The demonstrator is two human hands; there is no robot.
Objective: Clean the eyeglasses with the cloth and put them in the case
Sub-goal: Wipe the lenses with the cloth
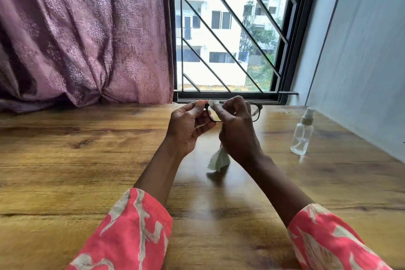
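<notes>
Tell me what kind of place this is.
Probably a room in a home: a wooden table stands by a barred window with a pink curtain, and apartment blocks show outside.

Eyeglasses above table, window behind, spray bottle right

table: wooden | spray bottle: clear, upright on table, right side | curtain: mauve, patterned, left | window: black diagonal grille

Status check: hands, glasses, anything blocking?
Left hand pinches eyeglasses at one end. Right hand holds cloth against a lens. Both held above table. No case in view. Spray bottle stands clear, right.
</notes>
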